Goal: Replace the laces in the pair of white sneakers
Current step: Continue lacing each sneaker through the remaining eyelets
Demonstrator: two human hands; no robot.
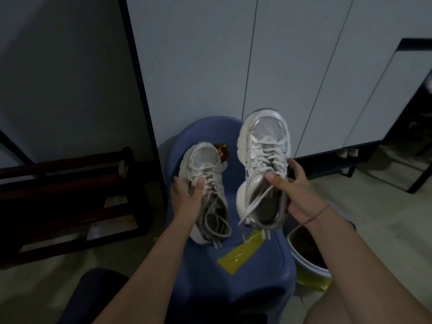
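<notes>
A seated person holds a pair of white sneakers, toes pointing away, above a blue plastic chair (233, 288) that stands before a row of pale cabinet doors (198, 54). The left hand (187, 195) grips the left sneaker (205, 164) at its middle, thumb laid across the lacing and fingers (178, 183) curled round the outer side. This shoe sits low over the seat; whether its heel touches the chair cannot be told. Its loose grey-white laces (215, 220) lie coiled in and around the shoe's opening.

The right hand (297, 190) grips the right sneaker (264, 141), held higher and clear of the chair, with the thumb pressed on the tongue and the fingers wrapped round the far side. One lace end (247, 213) trails out of the opening and hangs down just above a yellow packet (240, 252) lying on the seat. A thin red cord bracelet (318, 212) circles the right wrist.

A small brown bear figure (221, 152) shows on the chair just behind the toe of the left sneaker. To the right of the chair, on the floor, stands a white bin (311, 267) with dark contents and a yellow liner. A dark wooden rack (70, 197) stands against the wall on the left. More pale shoes (348, 152) show under the cabinet at right.
</notes>
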